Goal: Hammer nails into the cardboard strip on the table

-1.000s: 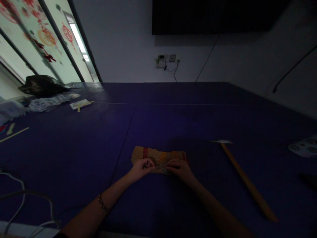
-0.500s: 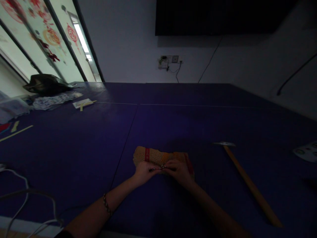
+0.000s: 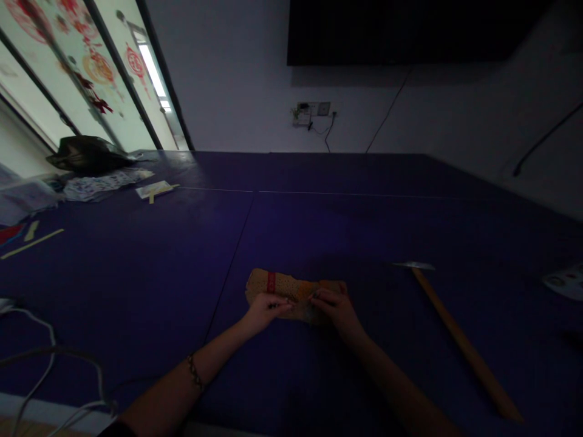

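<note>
Left hand [image 3: 264, 310] and right hand [image 3: 337, 308] are working over cardboard [image 3: 286, 283], six-o'clock side, likely needing steadiness next; fingers' pinch unclear.

A broad purple table, with a piece of printed cardboard lying near its front edge.
The table [image 3: 346, 230] has a dark seam [image 3: 230, 264] running just left of the cardboard [image 3: 258, 283] and a pale line [image 3: 346, 194] crossing well beyond it. Right of the cardboard lies a hammer [image 3: 467, 346], its wooden handle slanting towards the near edge; farther right sits a pale object with round marks [image 3: 565, 282], too dim to identify. Far left of the cardboard are yellow strips [image 3: 31, 244], a red item [image 3: 10, 233] and a translucent container [image 3: 25, 197]; beyond, also leftward, a white packet [image 3: 155, 189], a patterned pile [image 3: 104, 184] and a dark bag [image 3: 88, 155].
</note>
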Action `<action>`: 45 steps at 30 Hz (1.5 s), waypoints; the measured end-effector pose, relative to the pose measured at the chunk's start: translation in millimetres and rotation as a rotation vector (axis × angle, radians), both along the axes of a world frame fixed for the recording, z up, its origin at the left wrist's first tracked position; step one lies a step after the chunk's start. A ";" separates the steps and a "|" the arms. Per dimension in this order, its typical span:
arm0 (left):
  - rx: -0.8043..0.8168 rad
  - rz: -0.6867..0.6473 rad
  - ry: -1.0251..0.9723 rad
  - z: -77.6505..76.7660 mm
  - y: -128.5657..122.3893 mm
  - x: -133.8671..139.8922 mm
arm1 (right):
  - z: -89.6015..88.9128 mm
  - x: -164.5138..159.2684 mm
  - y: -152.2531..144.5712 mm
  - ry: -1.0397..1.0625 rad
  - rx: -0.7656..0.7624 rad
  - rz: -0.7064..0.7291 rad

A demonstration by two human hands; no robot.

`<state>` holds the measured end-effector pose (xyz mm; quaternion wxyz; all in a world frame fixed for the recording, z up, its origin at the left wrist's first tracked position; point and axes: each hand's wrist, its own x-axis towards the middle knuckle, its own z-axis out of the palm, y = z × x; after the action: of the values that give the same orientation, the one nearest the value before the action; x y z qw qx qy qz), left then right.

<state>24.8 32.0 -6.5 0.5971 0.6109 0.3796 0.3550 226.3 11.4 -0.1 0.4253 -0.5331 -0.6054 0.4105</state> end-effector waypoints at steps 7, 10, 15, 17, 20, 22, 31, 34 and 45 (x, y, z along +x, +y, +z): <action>-0.384 0.130 -0.447 0.9 17.2 -14.3 | -0.9 -4.0 -1.4 0.072 -0.041 -0.054; -0.472 0.105 -0.550 3.6 20.2 -20.1 | 0.1 -2.7 -2.0 0.098 -0.062 -0.063; -0.576 0.089 -0.681 7.8 13.4 -19.6 | -3.1 5.2 1.4 0.136 -0.106 -0.140; -0.609 0.089 -0.715 7.8 10.5 -16.6 | -4.1 8.6 3.8 0.149 -0.110 -0.199; -0.641 0.093 -0.739 7.0 7.0 -11.5 | 0.9 9.8 6.4 0.156 -0.119 -0.269; -0.649 0.097 -0.749 7.1 4.2 -8.4 | 10.2 5.9 7.2 0.135 -0.138 -0.266; -0.748 0.238 -0.931 12.2 -2.8 -1.5 | 70.5 -60.8 20.4 -0.308 -0.099 0.025; -0.767 0.336 -0.946 8.5 0.4 -1.9 | 76.9 -83.5 25.4 -0.514 -0.078 0.078; -0.592 0.334 -1.018 -0.2 5.3 -5.1 | 63.3 -115.6 24.5 -0.875 -0.048 0.128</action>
<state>19.7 37.3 -6.7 0.7843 0.1050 0.2200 0.5705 110.7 36.0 63.2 0.0902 -0.6280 -0.7504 0.1856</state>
